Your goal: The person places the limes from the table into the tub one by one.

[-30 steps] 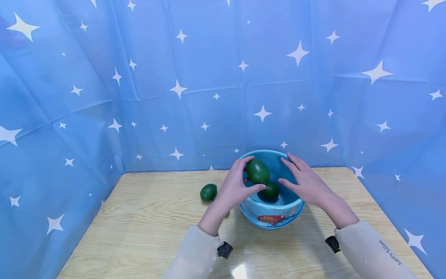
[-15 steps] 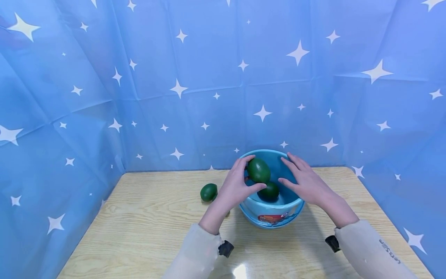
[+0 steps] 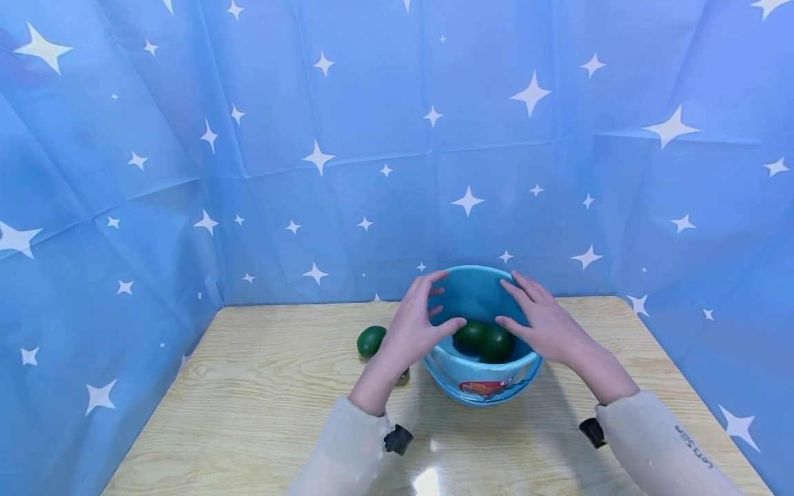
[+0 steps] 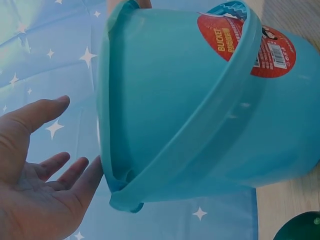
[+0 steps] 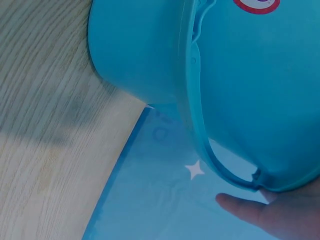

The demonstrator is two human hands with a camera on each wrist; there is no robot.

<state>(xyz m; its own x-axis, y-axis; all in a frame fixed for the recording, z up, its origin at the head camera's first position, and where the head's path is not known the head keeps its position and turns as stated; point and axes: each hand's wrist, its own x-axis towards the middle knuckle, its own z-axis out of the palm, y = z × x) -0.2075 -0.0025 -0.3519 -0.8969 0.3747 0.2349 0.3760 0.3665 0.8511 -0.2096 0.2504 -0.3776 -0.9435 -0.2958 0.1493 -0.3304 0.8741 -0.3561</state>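
Note:
A light blue bucket point(image 3: 484, 377) with a red label stands on the table. Two glossy dark green oval fruits point(image 3: 498, 343) lie inside it, low down and side by side. Over the bucket's left rim is my left hand point(image 3: 417, 329), fingers and thumb spread around nothing. In the left wrist view, the fingertips of that hand point(image 4: 55, 185) come right up to the rim. My right hand point(image 3: 548, 322) is at the opposite rim with fingers extended over the opening. The right wrist view shows only part of the right hand point(image 5: 280, 215) beside the rim and handle joint.
Another green oval fruit point(image 3: 371, 342) lies on the wooden table point(image 3: 267, 399), left of the bucket. A small brownish thing point(image 3: 404, 377) peeks out behind my left wrist. Blue star-patterned cloth point(image 3: 384, 207) hangs behind the table and at both sides.
My left hand has let go of a green fruit, which has dropped into the bucket beside the other one. The left hand has shifted slightly left; the right has stayed put.

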